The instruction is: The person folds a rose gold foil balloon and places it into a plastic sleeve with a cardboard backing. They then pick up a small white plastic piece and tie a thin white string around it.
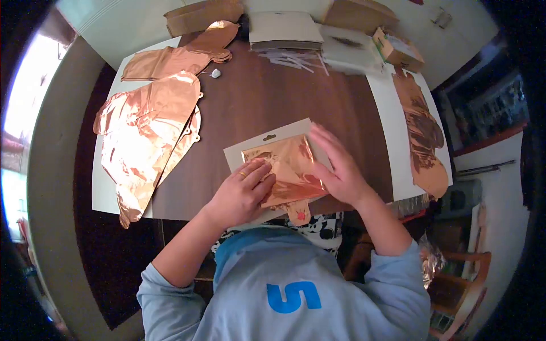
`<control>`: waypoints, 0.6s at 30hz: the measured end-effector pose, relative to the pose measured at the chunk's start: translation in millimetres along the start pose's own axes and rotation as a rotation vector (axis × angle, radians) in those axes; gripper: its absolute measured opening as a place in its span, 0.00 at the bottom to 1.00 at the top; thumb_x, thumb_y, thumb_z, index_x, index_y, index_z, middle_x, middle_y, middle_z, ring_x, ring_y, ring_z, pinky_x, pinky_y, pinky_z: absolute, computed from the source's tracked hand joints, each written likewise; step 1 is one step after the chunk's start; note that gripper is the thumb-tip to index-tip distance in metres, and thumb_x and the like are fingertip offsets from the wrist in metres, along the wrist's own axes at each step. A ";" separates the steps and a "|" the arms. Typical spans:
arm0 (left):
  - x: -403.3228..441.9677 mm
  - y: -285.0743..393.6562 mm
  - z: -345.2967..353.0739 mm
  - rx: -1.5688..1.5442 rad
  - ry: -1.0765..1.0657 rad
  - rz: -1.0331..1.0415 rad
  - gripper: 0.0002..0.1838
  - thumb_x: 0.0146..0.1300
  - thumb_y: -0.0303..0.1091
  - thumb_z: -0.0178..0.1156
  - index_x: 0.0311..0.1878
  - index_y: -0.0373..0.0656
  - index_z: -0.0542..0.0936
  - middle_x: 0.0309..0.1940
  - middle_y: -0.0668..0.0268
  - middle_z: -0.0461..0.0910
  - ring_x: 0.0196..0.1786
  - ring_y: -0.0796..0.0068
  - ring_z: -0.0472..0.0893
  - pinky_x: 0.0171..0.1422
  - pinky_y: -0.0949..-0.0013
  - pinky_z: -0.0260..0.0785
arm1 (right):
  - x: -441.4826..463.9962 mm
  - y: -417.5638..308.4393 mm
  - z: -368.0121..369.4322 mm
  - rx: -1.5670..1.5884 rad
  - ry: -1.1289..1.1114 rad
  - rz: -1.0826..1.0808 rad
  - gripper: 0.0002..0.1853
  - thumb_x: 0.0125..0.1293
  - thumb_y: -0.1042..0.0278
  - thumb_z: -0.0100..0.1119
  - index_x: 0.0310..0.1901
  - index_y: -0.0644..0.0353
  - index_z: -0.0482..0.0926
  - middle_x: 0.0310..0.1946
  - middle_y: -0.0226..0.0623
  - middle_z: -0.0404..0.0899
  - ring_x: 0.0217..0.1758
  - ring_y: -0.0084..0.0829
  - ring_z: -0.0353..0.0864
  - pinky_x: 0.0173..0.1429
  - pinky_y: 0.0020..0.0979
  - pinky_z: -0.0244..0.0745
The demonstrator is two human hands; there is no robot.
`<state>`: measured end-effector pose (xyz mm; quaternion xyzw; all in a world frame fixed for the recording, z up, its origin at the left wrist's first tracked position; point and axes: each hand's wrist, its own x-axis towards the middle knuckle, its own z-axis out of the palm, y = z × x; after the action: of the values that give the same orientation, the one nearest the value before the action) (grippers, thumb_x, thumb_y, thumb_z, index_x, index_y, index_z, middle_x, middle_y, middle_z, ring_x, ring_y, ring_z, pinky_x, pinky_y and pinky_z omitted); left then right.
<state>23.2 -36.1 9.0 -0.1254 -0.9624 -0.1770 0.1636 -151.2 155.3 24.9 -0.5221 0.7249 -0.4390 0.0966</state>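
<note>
A copper-coloured foil balloon (291, 165), folded into a rough square, lies on a pale card with a hang hole (236, 154) near the table's front edge. My left hand (243, 190), with a ring on one finger, rests flat on the foil's left part. Along the right edge of foil and card, my right hand (341, 176) is held with fingers stretched and thumb apart, its thumb close to the foil. A foil tab with a red mark (300, 213) sticks out below the folded square, towards my body.
Large flat copper foil balloons (148, 122) lie at the left, with more foil (176, 59) behind them. A stack of cards (284, 31), white strips (290, 59), clear plastic bags (350, 51) and a small box (398, 48) stand at the back. Another foil piece (420, 128) lies at the right.
</note>
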 end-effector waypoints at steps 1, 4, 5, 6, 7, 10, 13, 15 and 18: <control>-0.7 -1.9 -0.7 -0.010 0.000 0.001 0.29 0.45 0.40 0.67 0.50 0.33 0.77 0.54 0.49 0.74 0.59 0.48 0.73 0.66 0.54 0.65 | -13.5 0.4 -6.3 -0.078 0.023 -0.165 0.27 0.59 0.61 0.59 0.60 0.62 0.69 0.64 0.46 0.65 0.68 0.46 0.61 0.68 0.48 0.56; -0.2 -5.7 -3.1 -0.075 -0.009 -0.005 0.26 0.47 0.36 0.66 0.51 0.34 0.77 0.54 0.49 0.75 0.59 0.49 0.74 0.66 0.54 0.65 | -59.8 -13.8 -12.3 -0.274 0.005 -0.493 0.21 0.56 0.64 0.61 0.51 0.59 0.76 0.54 0.41 0.74 0.58 0.41 0.71 0.58 0.43 0.65; 1.5 -6.2 -8.7 -0.113 -0.021 -0.017 0.25 0.48 0.35 0.65 0.50 0.34 0.78 0.54 0.49 0.75 0.58 0.49 0.75 0.66 0.54 0.66 | -69.3 -29.1 -7.3 -0.310 -0.059 -0.494 0.19 0.54 0.65 0.62 0.49 0.58 0.78 0.51 0.39 0.75 0.56 0.38 0.72 0.55 0.41 0.66; 2.9 -6.9 -12.3 -0.153 -0.034 -0.027 0.23 0.49 0.33 0.64 0.50 0.34 0.78 0.54 0.49 0.76 0.58 0.50 0.75 0.65 0.54 0.66 | -73.5 -39.3 -1.5 -0.347 -0.123 -0.493 0.17 0.53 0.65 0.63 0.46 0.57 0.79 0.48 0.37 0.77 0.53 0.36 0.73 0.52 0.40 0.67; 3.5 -8.4 -12.9 -0.212 -0.023 -0.063 0.22 0.50 0.32 0.63 0.50 0.34 0.78 0.53 0.49 0.76 0.57 0.49 0.76 0.65 0.54 0.67 | -72.7 -41.4 9.6 -0.434 -0.101 -0.451 0.16 0.52 0.66 0.63 0.44 0.57 0.79 0.47 0.37 0.78 0.53 0.36 0.73 0.52 0.40 0.67; 6.6 -9.6 -16.5 -0.353 -0.011 -0.165 0.20 0.53 0.29 0.60 0.51 0.35 0.79 0.50 0.49 0.78 0.55 0.49 0.77 0.63 0.55 0.69 | -70.6 -40.1 30.2 -0.562 -0.067 -0.319 0.14 0.51 0.67 0.63 0.41 0.57 0.80 0.45 0.35 0.78 0.53 0.37 0.73 0.52 0.39 0.67; 7.3 -8.1 -23.9 -0.418 -0.020 -0.227 0.18 0.57 0.29 0.58 0.51 0.37 0.79 0.48 0.49 0.79 0.53 0.49 0.78 0.61 0.57 0.70 | -63.4 -35.9 26.2 -0.417 -0.082 -0.226 0.12 0.50 0.69 0.63 0.39 0.55 0.81 0.45 0.33 0.79 0.53 0.37 0.73 0.53 0.40 0.67; 7.9 -11.6 -23.6 -0.452 0.001 -0.213 0.16 0.61 0.29 0.56 0.52 0.37 0.78 0.47 0.48 0.79 0.52 0.51 0.79 0.58 0.59 0.71 | -53.8 -26.5 19.8 -0.328 -0.066 -0.227 0.11 0.50 0.71 0.63 0.39 0.55 0.81 0.45 0.32 0.80 0.52 0.38 0.74 0.53 0.40 0.68; 10.8 -9.2 -26.6 -0.559 0.048 -0.387 0.14 0.61 0.28 0.56 0.49 0.37 0.79 0.42 0.49 0.80 0.44 0.51 0.81 0.49 0.60 0.74 | -29.8 -17.0 13.7 -0.163 -0.039 -0.189 0.11 0.51 0.73 0.62 0.39 0.54 0.81 0.42 0.33 0.81 0.49 0.39 0.77 0.52 0.41 0.68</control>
<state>17.7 -52.5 33.6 0.0238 -0.8785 -0.4647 0.1086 -118.6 171.8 19.8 -0.6027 0.7036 -0.3755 0.0260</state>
